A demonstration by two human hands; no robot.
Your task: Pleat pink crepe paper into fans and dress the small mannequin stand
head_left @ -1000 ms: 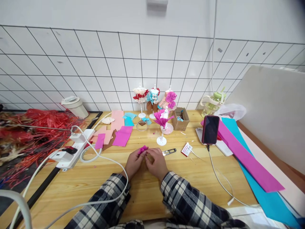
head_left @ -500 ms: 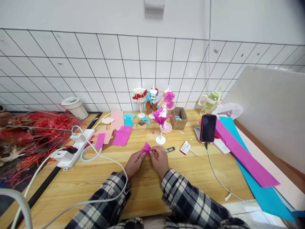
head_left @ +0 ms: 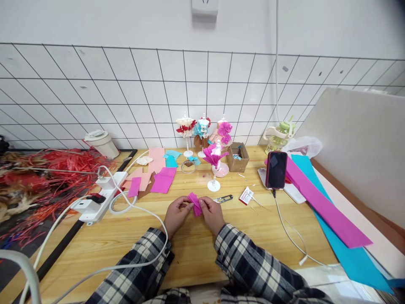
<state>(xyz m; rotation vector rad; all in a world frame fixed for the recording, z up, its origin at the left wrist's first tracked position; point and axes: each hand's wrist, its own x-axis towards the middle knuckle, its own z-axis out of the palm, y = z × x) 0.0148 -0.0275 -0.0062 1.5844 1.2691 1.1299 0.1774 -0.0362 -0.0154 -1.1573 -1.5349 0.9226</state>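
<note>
A creased pc of magenta paper [head_left: 196, 205] is pinched btwn two bare hands over the near middle of a wooden desk [head_left: 190, 261]. It looks thin, soft & prob. v. light, w/ little stiffness; a hard tug would likely crush or tear it, so a gentle fingertip hold at opposite edges seems best. Slipping looks a minor risk, given the matte surface. The left hand [head_left: 177, 214] grasps its left side btwn thumb & fingers; the right hand [head_left: 212, 214] does likewise on the right, leaving the paper directly btwn the fingertips, touching both. Just beyond the right hand, a black-handled cutter [head_left: 225, 198] lies on the desk, w/ a small red-&-white packet [head_left: 246, 196] farther right. On the far side, a white dress-form stand [head_left: 214, 185] w/ a magenta frill [head_left: 213, 156] stands upright nr a cardboard box [head_left: 238, 162]. Far left of the hands lies a flat magenta sheet [head_left: 163, 179], w/ a white power strip [head_left: 107, 198] farther left.
</note>
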